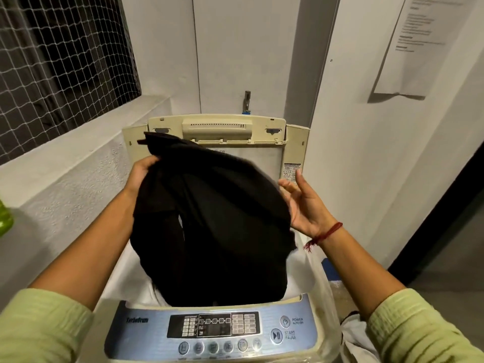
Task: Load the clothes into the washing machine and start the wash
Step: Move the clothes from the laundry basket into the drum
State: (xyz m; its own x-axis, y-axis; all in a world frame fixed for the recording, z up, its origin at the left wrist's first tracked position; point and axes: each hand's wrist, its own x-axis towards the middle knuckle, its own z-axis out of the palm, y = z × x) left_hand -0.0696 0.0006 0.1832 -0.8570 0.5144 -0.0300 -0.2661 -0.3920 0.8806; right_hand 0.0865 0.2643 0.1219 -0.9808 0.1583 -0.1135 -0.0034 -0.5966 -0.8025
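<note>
A top-loading washing machine (209, 328) stands with its lid (217, 134) raised against the wall, and a bundle of black clothes (209, 218) hangs over the open tub, its lower end already down inside. The left hand (142, 171) has its grip closed on the upper left of the bundle. The right hand (306, 205), a red thread (327, 234) at its wrist, is spread open just beside the fabric's right edge, holding nothing.

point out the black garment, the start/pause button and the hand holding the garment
black garment (217, 218), head view, middle of the bunched cloth over the tub
start/pause button (276, 335), head view, centre of the round button
left hand (142, 172), head view, back of the hand gripping the cloth
</note>
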